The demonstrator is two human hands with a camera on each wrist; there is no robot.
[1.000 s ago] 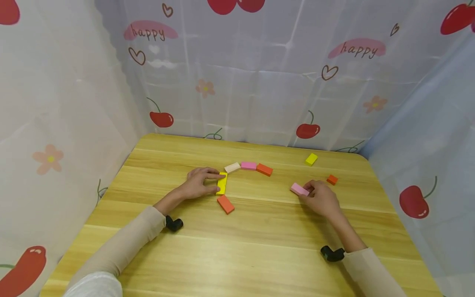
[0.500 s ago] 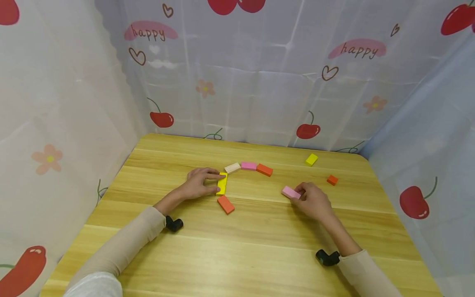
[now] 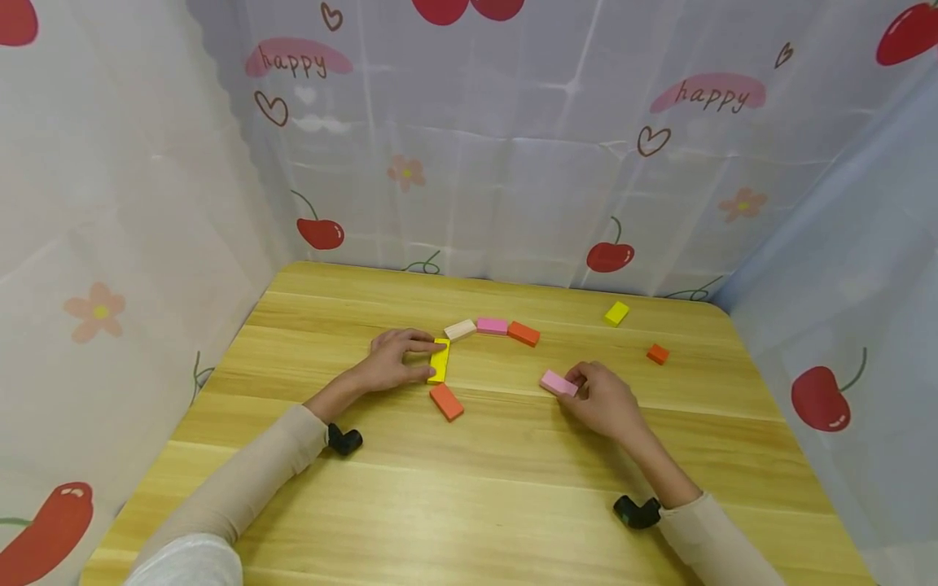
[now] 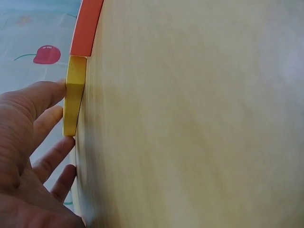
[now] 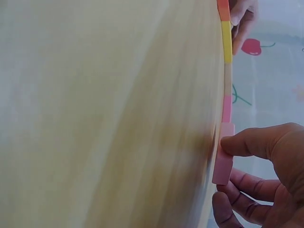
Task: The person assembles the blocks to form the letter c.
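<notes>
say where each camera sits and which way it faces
Head: on the head, facing forward and down over the table; left hand, right hand, arms show.
Left wrist: worn there, facing the yellow block; left hand shows.
Right wrist: worn there, facing the pale pink block; both hands, left partly, show.
Head and right wrist share: both hands, pale pink block.

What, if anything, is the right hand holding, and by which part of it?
The right hand pinches the pale pink block around the end nearest that hand.
</notes>
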